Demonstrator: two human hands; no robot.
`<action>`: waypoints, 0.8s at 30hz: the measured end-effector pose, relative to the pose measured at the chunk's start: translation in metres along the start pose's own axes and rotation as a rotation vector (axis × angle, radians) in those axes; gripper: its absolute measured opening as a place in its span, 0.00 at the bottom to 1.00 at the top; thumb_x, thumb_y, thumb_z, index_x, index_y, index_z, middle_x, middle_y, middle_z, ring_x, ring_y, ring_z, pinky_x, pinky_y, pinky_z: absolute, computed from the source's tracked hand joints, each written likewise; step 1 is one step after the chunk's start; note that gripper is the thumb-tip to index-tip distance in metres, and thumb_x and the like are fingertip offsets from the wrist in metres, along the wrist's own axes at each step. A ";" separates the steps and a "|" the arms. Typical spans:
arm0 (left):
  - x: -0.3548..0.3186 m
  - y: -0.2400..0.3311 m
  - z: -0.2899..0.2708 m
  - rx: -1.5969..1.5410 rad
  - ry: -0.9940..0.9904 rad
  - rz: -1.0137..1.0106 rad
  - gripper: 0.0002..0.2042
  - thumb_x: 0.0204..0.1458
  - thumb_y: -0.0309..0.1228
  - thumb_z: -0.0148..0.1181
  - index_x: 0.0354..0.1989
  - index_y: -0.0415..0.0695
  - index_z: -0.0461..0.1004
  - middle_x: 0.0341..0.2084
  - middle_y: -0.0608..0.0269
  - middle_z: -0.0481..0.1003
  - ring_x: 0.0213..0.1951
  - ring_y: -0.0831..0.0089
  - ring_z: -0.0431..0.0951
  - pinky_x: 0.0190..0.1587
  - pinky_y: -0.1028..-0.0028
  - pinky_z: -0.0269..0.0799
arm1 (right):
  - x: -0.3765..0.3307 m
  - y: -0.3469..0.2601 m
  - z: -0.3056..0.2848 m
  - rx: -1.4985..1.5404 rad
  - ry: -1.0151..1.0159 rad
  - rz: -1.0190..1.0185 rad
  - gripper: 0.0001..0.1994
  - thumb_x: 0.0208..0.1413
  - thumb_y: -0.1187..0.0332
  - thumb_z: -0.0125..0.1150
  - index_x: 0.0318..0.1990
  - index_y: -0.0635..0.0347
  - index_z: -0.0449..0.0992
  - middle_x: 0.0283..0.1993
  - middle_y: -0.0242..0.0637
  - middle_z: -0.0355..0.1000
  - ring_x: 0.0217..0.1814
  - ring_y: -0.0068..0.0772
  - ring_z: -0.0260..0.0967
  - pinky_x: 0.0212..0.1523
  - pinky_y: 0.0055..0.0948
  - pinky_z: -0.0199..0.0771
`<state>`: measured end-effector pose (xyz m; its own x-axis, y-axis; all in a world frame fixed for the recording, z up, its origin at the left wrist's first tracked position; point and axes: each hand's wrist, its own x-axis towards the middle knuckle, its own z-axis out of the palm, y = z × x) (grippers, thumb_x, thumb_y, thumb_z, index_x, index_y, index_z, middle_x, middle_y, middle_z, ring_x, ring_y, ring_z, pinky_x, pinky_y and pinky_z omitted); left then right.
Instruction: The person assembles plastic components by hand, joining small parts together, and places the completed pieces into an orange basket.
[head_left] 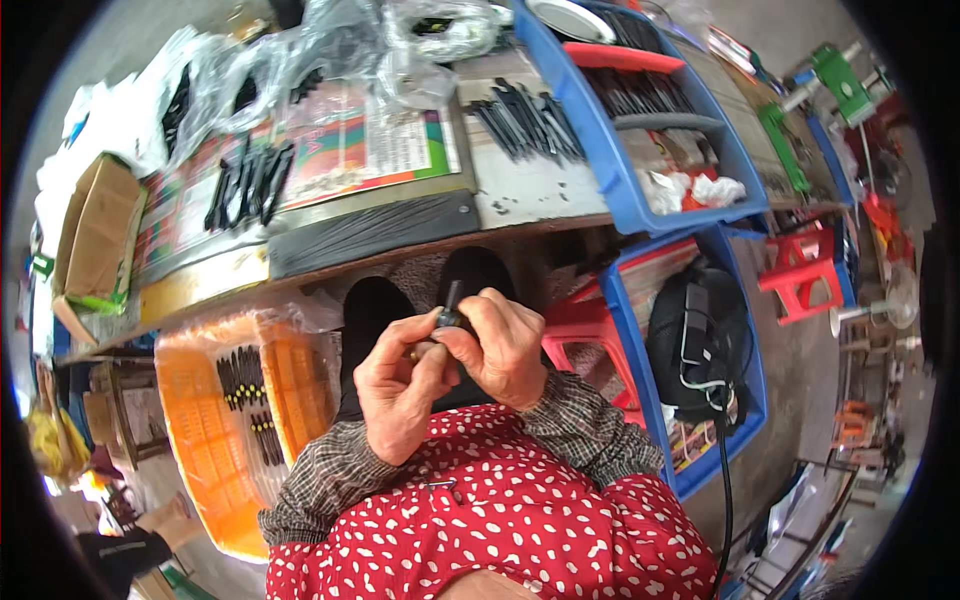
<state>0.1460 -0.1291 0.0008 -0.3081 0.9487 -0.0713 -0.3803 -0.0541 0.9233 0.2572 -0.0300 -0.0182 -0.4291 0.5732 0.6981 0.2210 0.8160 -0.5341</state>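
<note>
Above my lap, my left hand [400,385] and my right hand [503,348] meet, the fingers of both closed in a pinch around a small black rod-like part [452,299]. Its narrow dark end sticks up between the fingertips, and the lower portion is hidden by my thumbs and fingers. On the bench ahead lies a loose bunch of slim black parts [248,185]. A second bunch of black parts [525,120] rests farther right on a pale surface. To my left, an orange basket [205,440] contains rows of black parts with yellow bands [240,380].
The bench edge [370,235] runs just beyond my knees. Clear plastic bags [330,45] and a cardboard box [98,225] stand on it. A blue divided tray [600,165] is at the right, above a blue crate [745,345] with a black bag, beside a red stool [590,335].
</note>
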 end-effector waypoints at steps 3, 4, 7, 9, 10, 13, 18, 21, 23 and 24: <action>0.000 -0.003 -0.004 0.011 0.005 0.039 0.14 0.56 0.17 0.51 0.52 0.37 0.70 0.39 0.64 0.69 0.29 0.83 0.72 0.30 0.84 0.70 | 0.000 0.000 0.006 -0.033 0.002 -0.045 0.13 0.52 0.63 0.64 0.30 0.61 0.68 0.21 0.36 0.60 0.18 0.37 0.62 0.17 0.33 0.62; -0.001 -0.003 -0.005 0.017 0.003 0.037 0.14 0.56 0.16 0.51 0.51 0.36 0.70 0.41 0.64 0.68 0.29 0.83 0.72 0.29 0.85 0.70 | -0.002 0.000 0.008 -0.034 0.005 -0.039 0.13 0.52 0.63 0.64 0.30 0.61 0.68 0.21 0.36 0.60 0.17 0.37 0.62 0.17 0.34 0.61; 0.000 0.003 -0.004 0.081 0.035 0.040 0.14 0.56 0.16 0.51 0.51 0.36 0.71 0.40 0.64 0.68 0.29 0.83 0.72 0.29 0.85 0.70 | 0.000 0.001 0.013 -0.028 0.008 -0.042 0.11 0.53 0.65 0.62 0.29 0.61 0.67 0.20 0.37 0.59 0.16 0.38 0.62 0.16 0.34 0.60; 0.000 0.001 -0.004 0.057 0.047 0.058 0.14 0.56 0.16 0.51 0.50 0.36 0.71 0.41 0.64 0.68 0.29 0.84 0.72 0.29 0.85 0.69 | 0.001 0.002 0.018 0.028 0.033 -0.003 0.11 0.54 0.65 0.61 0.28 0.61 0.66 0.20 0.37 0.59 0.16 0.39 0.61 0.16 0.34 0.60; 0.001 0.000 -0.006 0.092 0.033 0.070 0.14 0.57 0.18 0.51 0.51 0.37 0.69 0.36 0.65 0.70 0.30 0.84 0.72 0.29 0.86 0.69 | 0.000 0.003 0.018 0.064 0.029 0.022 0.11 0.55 0.66 0.60 0.27 0.61 0.66 0.19 0.38 0.60 0.16 0.40 0.62 0.16 0.35 0.61; 0.003 -0.001 -0.012 0.075 0.024 0.078 0.14 0.58 0.20 0.51 0.53 0.38 0.68 0.32 0.67 0.73 0.30 0.85 0.72 0.28 0.87 0.68 | 0.004 0.001 0.020 0.092 -0.026 0.028 0.12 0.55 0.63 0.60 0.29 0.62 0.67 0.21 0.39 0.62 0.18 0.40 0.64 0.17 0.34 0.63; 0.002 0.001 -0.015 0.020 0.026 0.049 0.15 0.58 0.20 0.51 0.54 0.38 0.68 0.31 0.68 0.73 0.29 0.85 0.72 0.27 0.88 0.67 | 0.009 -0.002 0.014 0.090 -0.078 -0.005 0.15 0.53 0.61 0.63 0.35 0.64 0.68 0.24 0.39 0.64 0.21 0.41 0.67 0.19 0.34 0.65; 0.001 -0.002 -0.015 0.013 0.034 0.052 0.15 0.58 0.20 0.51 0.54 0.38 0.68 0.30 0.67 0.73 0.29 0.85 0.72 0.27 0.88 0.66 | 0.007 -0.002 0.014 0.046 -0.087 -0.028 0.15 0.53 0.62 0.64 0.36 0.64 0.69 0.24 0.38 0.64 0.21 0.40 0.66 0.19 0.34 0.65; 0.000 -0.002 -0.017 0.021 0.032 0.049 0.15 0.58 0.20 0.51 0.54 0.38 0.68 0.30 0.67 0.73 0.29 0.85 0.72 0.27 0.88 0.67 | 0.006 -0.002 0.015 -0.009 -0.082 -0.062 0.15 0.53 0.61 0.64 0.35 0.64 0.69 0.23 0.38 0.63 0.20 0.39 0.66 0.18 0.33 0.64; -0.001 -0.002 -0.017 0.029 0.027 0.046 0.15 0.58 0.20 0.51 0.54 0.38 0.68 0.31 0.67 0.72 0.29 0.85 0.72 0.27 0.88 0.67 | 0.006 -0.002 0.014 -0.010 -0.084 -0.062 0.15 0.53 0.61 0.64 0.35 0.64 0.69 0.23 0.38 0.63 0.20 0.39 0.66 0.18 0.33 0.64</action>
<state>0.1319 -0.1349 -0.0078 -0.3486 0.9365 -0.0381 -0.3395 -0.0883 0.9364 0.2414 -0.0293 -0.0195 -0.5138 0.5134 0.6873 0.1998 0.8508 -0.4861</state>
